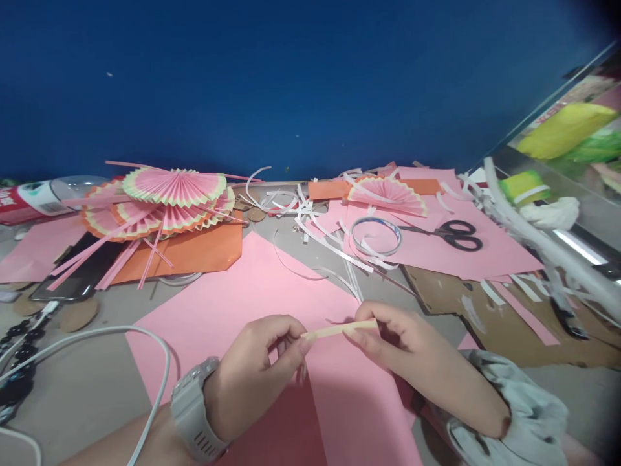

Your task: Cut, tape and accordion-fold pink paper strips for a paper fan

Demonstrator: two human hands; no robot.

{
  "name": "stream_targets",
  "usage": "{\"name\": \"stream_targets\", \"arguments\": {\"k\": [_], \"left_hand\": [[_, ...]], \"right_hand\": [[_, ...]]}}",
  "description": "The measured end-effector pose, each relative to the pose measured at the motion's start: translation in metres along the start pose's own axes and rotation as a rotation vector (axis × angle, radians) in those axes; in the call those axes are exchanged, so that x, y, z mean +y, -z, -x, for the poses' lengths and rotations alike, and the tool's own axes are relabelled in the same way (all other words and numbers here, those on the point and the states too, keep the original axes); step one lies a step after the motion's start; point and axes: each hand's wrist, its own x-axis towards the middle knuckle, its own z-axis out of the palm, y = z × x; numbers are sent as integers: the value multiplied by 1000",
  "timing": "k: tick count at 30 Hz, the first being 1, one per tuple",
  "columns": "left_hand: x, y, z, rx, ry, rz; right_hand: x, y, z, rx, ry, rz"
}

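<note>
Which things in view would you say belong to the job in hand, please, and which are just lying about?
Apparently part of the job:
pale yellow strip, pinched by the left hand and right hand
pink sheet beneath
probably the pleated paper fans and scissors

Seemingly just lying about:
bottle, far left
dark phone
white cable
black beads

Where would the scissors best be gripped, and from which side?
Probably by the handle loops, the right hand, once free, coming from the right: the scissors lie flat on pink paper, loops rightward, blades pointing left toward the tape roll.
</note>
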Motion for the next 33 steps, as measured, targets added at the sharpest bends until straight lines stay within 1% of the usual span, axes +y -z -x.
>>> {"name": "stream_targets", "arguments": {"k": [4,10,16,21,26,33], "left_hand": [[1,-1,1,29,-17,9],[-3,-2,-1,70,48,22],[-4,-2,1,78,53,19],[-1,-1,0,73,34,26],[-1,0,0,81,-2,31],[-1,0,2,78,-32,22]], "right_hand": [[-3,-1,1,9,6,-14],[0,-7,3,64,21,-5],[3,-9,4,92,22,32],[2,-10,5,53,32,35],[2,-13,7,97,43,46],[3,-12,9,53,55,84]]}}
